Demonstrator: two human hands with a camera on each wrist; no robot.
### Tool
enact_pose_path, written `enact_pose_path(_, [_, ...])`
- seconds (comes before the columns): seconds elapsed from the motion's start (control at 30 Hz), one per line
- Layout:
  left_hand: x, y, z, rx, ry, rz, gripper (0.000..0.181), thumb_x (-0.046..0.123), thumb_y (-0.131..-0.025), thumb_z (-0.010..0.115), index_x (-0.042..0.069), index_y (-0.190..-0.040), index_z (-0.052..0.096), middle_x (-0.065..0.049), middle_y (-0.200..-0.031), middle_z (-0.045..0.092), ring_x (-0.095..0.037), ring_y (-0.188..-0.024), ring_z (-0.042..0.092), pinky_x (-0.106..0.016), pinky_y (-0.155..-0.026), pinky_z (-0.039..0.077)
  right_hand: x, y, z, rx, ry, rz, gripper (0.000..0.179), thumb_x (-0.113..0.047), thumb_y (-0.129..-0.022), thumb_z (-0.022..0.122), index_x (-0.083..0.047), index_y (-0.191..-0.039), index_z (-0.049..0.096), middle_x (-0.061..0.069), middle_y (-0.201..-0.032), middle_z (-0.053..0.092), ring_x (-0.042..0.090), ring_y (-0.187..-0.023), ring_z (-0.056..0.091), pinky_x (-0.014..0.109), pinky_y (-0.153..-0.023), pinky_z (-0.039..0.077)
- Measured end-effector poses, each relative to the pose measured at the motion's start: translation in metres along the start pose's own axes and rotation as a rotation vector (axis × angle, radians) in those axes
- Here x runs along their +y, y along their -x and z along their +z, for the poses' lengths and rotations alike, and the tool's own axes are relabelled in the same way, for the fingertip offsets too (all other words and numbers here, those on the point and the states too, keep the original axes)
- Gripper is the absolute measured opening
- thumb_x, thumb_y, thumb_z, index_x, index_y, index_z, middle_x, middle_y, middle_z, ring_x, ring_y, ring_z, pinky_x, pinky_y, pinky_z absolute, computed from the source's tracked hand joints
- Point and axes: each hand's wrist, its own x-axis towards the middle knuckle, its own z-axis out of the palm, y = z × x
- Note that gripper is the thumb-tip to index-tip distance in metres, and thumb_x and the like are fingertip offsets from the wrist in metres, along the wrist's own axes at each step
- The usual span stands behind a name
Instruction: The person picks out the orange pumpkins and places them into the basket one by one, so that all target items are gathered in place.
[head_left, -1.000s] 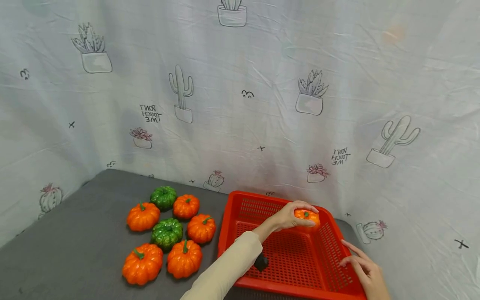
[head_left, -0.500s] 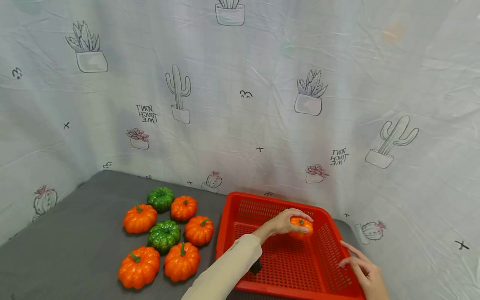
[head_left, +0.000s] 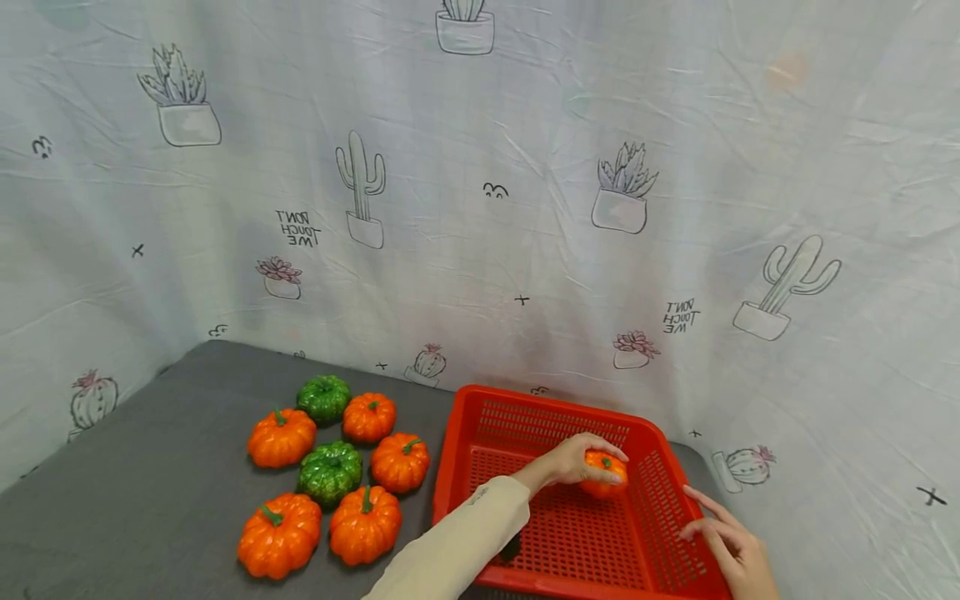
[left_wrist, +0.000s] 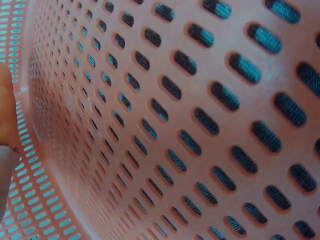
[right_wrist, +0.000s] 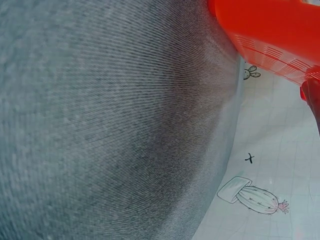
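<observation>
A red plastic basket [head_left: 570,575] with slotted walls stands at the front right of the grey surface. Inside it, toward the right wall, my left hand [head_left: 573,461] holds a small orange pumpkin [head_left: 606,479] from the left, thumb on the near side and fingers over the top. The left wrist view has the orange pumpkin [left_wrist: 6,107] at its left edge, with a fingertip just below. My right hand [head_left: 738,550] grips the basket's right rim, fingers on both sides of it. In the right wrist view a fingertip [right_wrist: 311,95] shows against the basket's outer wall [right_wrist: 275,30].
Left of the basket lie several orange pumpkins [head_left: 365,525] and two green ones, the nearer green pumpkin [head_left: 330,473] among the orange ones. A white curtain [head_left: 450,208] printed with cacti hangs behind and along the sides. A dark object [head_left: 511,547] shows under the left sleeve.
My left hand has lowered the orange pumpkin deeper into the basket and slightly nearer. The right hand has stayed at the rim.
</observation>
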Motion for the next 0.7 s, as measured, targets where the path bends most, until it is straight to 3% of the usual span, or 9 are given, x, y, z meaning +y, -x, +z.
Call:
enact_pose_path(0.1, [0.0,0.0,0.001,-0.006,-0.029,0.007,0.03,0.014,-0.086,0.073,0.007,-0.115,0.07,0.008,-0.108,0.059,0.002,-0.081,0.049,-0.015,-0.067,0.047,-0.001,0.0,0.0,-0.007,0.0,0.006,0.031,0.001,-0.097,0.051,-0.014,-0.077,0.07,-0.032,-0.122,0.051,-0.001,-0.047,0.034,0.018,-0.044,0.033])
enact_pose_path(0.2, [0.001,-0.001,0.003,-0.011,-0.025,0.003,0.031,0.013,-0.086,0.073,0.005,-0.116,0.069,0.007,-0.104,0.06,0.002,-0.074,0.051,-0.015,-0.064,0.047,-0.001,-0.001,0.0,-0.003,0.004,0.009,0.031,0.001,-0.097,0.051,-0.014,-0.077,0.07,-0.032,-0.122,0.051,-0.003,-0.049,0.039,0.017,-0.044,0.033])
enact_pose_path(0.3, [0.0,0.001,0.007,-0.009,-0.031,-0.034,0.031,0.014,-0.086,0.074,0.005,-0.115,0.069,0.007,-0.096,0.06,0.0,-0.067,0.049,-0.015,-0.06,0.045,0.0,-0.001,0.001,-0.004,0.008,0.003,0.032,0.001,-0.096,0.052,-0.016,-0.077,0.07,-0.032,-0.122,0.051,-0.004,-0.044,0.032,0.016,-0.041,0.03])
enact_pose_path(0.43, [-0.002,0.003,0.01,-0.062,-0.02,-0.1,0.034,0.014,-0.087,0.072,0.006,-0.119,0.066,0.008,-0.089,0.058,0.0,-0.068,0.049,-0.015,-0.061,0.044,0.0,0.0,0.002,-0.016,0.002,0.011,0.032,0.001,-0.096,0.052,-0.016,-0.076,0.069,-0.033,-0.121,0.051,0.001,-0.038,0.022,0.017,-0.038,0.028])
enact_pose_path(0.6, [-0.003,0.002,0.007,-0.201,0.141,-0.173,0.042,0.006,-0.09,0.062,0.006,-0.132,0.056,0.003,-0.109,0.058,-0.003,-0.083,0.054,-0.018,-0.074,0.046,0.001,0.001,0.001,-0.012,-0.01,0.006,0.032,0.003,-0.096,0.051,-0.015,-0.076,0.069,-0.033,-0.121,0.051,0.001,-0.041,0.025,0.018,-0.039,0.029])
enact_pose_path(0.7, [-0.001,-0.001,0.002,-0.276,0.165,-0.208,0.049,0.003,-0.092,0.06,0.011,-0.14,0.05,0.001,-0.129,0.052,-0.006,-0.097,0.054,-0.02,-0.081,0.046,0.002,0.0,0.0,-0.004,-0.012,0.001,0.032,0.003,-0.096,0.051,-0.014,-0.077,0.07,-0.033,-0.122,0.051,0.002,-0.041,0.025,0.018,-0.039,0.028])
